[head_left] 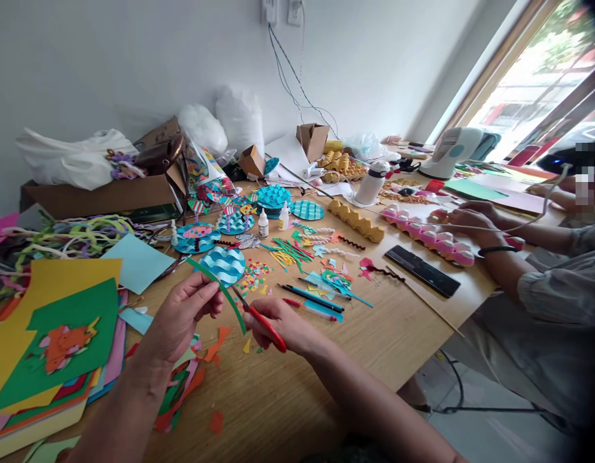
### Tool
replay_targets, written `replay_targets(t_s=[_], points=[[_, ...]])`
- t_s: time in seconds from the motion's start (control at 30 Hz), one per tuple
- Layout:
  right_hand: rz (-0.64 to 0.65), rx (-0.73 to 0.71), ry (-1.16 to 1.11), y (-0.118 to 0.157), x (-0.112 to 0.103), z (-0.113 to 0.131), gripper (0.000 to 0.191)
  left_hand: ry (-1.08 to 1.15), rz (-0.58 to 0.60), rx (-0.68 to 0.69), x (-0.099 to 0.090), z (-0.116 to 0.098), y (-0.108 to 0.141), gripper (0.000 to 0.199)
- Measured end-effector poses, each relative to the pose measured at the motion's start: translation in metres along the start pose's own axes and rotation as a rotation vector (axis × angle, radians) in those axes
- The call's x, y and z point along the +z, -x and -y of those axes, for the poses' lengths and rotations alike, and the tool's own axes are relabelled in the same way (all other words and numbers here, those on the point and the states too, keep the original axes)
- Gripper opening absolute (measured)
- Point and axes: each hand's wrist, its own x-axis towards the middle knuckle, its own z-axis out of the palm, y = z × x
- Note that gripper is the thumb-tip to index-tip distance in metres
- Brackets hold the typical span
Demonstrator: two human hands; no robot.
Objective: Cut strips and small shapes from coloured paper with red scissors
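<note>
Above the table, the left hand pinches a green strip and the right hand grips scissors, blades close beside it. Cutting seems in hand; whether they bite, I can't tell. Another snip would need the strip steady.

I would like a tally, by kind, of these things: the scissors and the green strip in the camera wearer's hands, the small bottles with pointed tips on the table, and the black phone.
Scissors: 1
Green strip: 1
Small bottles: 2
Black phone: 1
Total: 5
</note>
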Motion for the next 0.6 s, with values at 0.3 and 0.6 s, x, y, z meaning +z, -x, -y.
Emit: replay_targets(t_s=[0.3,0.6], points=[[0.147,0.072,-0.195,0.028,-0.013,-0.017,0.044,-0.31,-0.192,0.241,-0.018,-0.001,-0.008,0.015],[-0.293,-0.08,-0.3,0.015,-0.011,0.011,0.031,-0.428,-0.166,0.23,-0.009,0.001,-0.006,0.017]])
